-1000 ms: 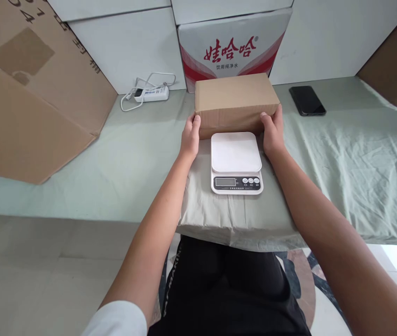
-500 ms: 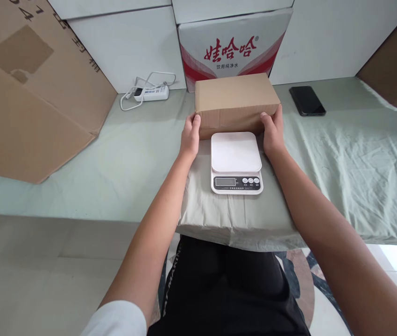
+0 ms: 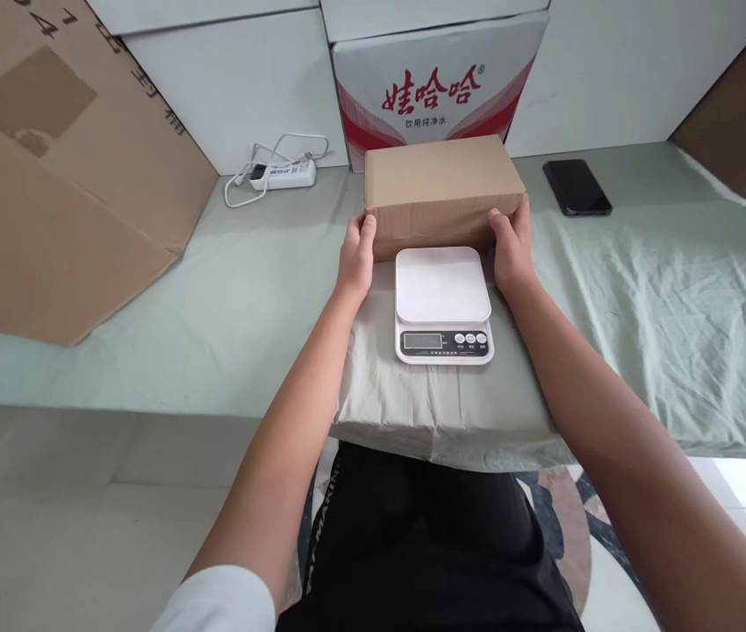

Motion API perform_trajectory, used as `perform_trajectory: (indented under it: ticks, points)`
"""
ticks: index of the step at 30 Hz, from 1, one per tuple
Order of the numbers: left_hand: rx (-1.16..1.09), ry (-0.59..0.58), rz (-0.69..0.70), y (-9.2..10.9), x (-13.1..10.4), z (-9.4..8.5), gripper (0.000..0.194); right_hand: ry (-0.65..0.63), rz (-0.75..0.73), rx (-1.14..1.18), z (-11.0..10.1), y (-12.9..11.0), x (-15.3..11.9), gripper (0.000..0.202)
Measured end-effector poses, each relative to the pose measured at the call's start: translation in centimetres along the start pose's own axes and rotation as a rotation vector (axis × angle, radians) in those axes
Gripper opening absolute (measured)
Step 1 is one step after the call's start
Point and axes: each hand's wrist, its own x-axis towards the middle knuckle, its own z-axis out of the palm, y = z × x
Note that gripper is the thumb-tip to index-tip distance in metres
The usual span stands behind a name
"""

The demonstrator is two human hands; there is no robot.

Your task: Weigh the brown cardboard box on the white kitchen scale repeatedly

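Pale green cloth [image 3: 281,333] covers the worktop, wrinkled at R, front edge hanging over. L hand [image 3: 355,254] on L end of small brown box [image 3: 445,171], thumb up at the front corner; R hand [image 3: 513,244] on R end, thumb pressed to the front face. Grip = box clamped betw. both palms, fingers mostly hidden round the ends. Box lies lengthwise across the worktop, top flat & closed; can't tell if its base rests on cloth or is slightly raised. Directly in front, betw. the forearms: white kitchen scale [image 3: 443,285], plate bare, dark panel w/ display + 3 round btns facing the person; can't tell if its rear edge touches box. Just behind box: white carton [image 3: 435,88] w/ red Chinese lettering & red swooshes, against white panels. R of box, well apart from R hand: black phone [image 3: 577,187], lying flat. Back L: white device [image 3: 287,174] w/ loose white cable [image 3: 247,200]. Far L: big cardboard sheet or carton [image 3: 70,211], printed, tape patch on it. Below worktop edge: person's black trousers [image 3: 426,535], patterned floor.
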Motion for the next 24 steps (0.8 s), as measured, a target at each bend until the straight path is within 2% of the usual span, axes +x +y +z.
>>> perform_trajectory:
  ticks: [7, 18, 24]
  points:
    - [0.010, 0.013, 0.000, 0.03, 0.07, -0.03, 0.080, 0.010, -0.002, -0.036, 0.12, 0.12, 0.14, 0.057]
    - [0.021, 0.006, 0.005, 0.07, 0.03, -0.08, 0.080, -0.013, -0.020, -0.013, -0.07, 0.68, 0.33, 0.054]
    - [0.014, 0.017, 0.010, 0.33, -0.13, -0.03, 0.082, -0.019, -0.011, -0.010, -0.08, 0.45, 0.33, 0.061]
